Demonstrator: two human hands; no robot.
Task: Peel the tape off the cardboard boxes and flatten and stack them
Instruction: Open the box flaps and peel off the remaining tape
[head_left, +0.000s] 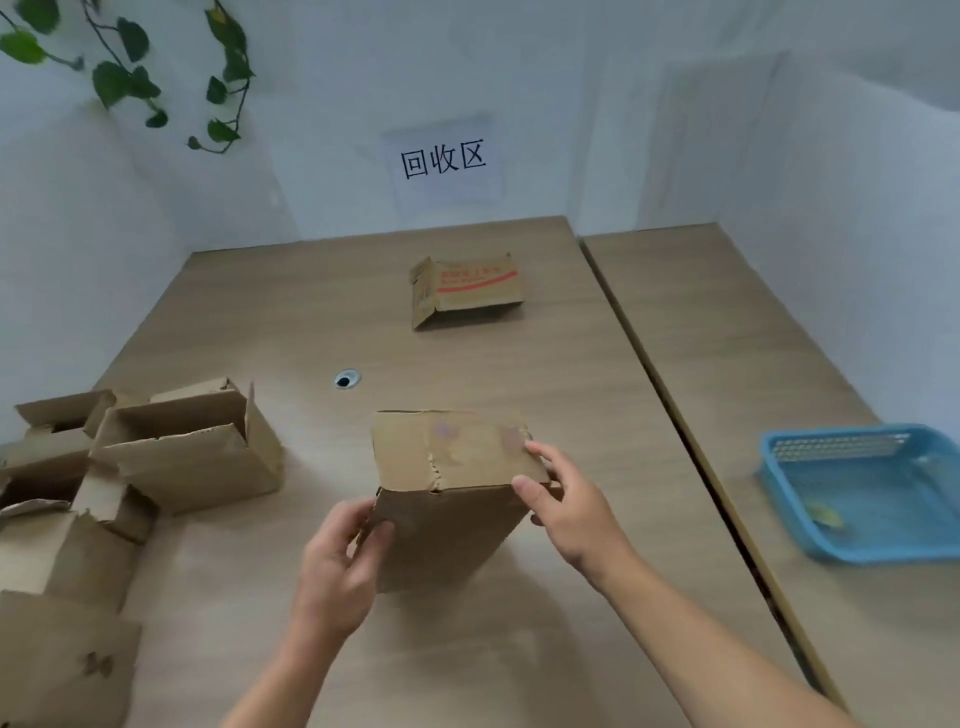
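Box (447, 488) at centre frame is being gripped at both near corners, left hand (337, 566) and right hand (566, 504) steadying it on the bench (260, 312), apparently for tape removal.

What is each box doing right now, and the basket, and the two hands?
Held box: top closed, held between both hands.
Left hand: grips the box's near left corner.
Right hand: grips the box's right edge.
Red-striped box: flattened, lying at the far end of the table.
Open box: upright at the left, flaps up.
Blue basket: holds one small yellowish scrap.
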